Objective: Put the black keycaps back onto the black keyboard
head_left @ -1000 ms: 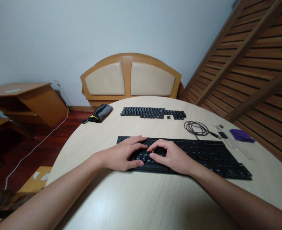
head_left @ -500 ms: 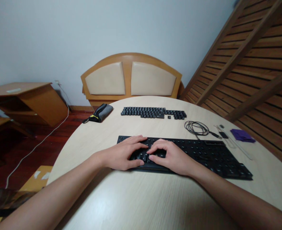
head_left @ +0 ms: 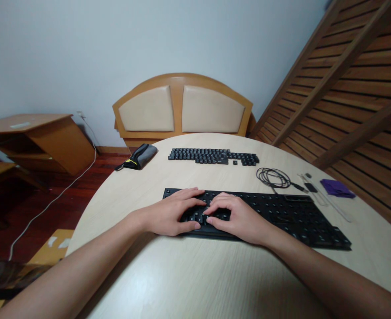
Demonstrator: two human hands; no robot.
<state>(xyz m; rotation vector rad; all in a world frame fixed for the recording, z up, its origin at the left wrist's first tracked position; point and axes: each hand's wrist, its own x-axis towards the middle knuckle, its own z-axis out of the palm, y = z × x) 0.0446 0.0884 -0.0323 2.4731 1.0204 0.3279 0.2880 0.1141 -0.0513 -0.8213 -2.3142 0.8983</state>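
A black keyboard (head_left: 298, 221) lies across the table in front of me, most of its key places without caps. My left hand (head_left: 173, 212) rests open on its left end, fingers spread and thumb near the front edge. Close beside it, my right hand (head_left: 237, 217) is bent in a pinch, thumb and index fingertips at a small black keycap (head_left: 204, 218) on the board. A few fitted keycaps (head_left: 195, 218) show between the two hands. My palms and fingers hide much of the keyboard's left part.
Rows of loose keycaps (head_left: 198, 155) lie beyond the keyboard, with a single keycap (head_left: 235, 162) just in front. To the right are a coiled cable (head_left: 273, 178), thin tools (head_left: 331, 206) and a purple cloth (head_left: 338, 188). A grey-black pouch (head_left: 144, 156) sits at the far left.
Both hands stay in the same place on the keyboard. The whole view has shifted very slightly; nothing else visibly differs.
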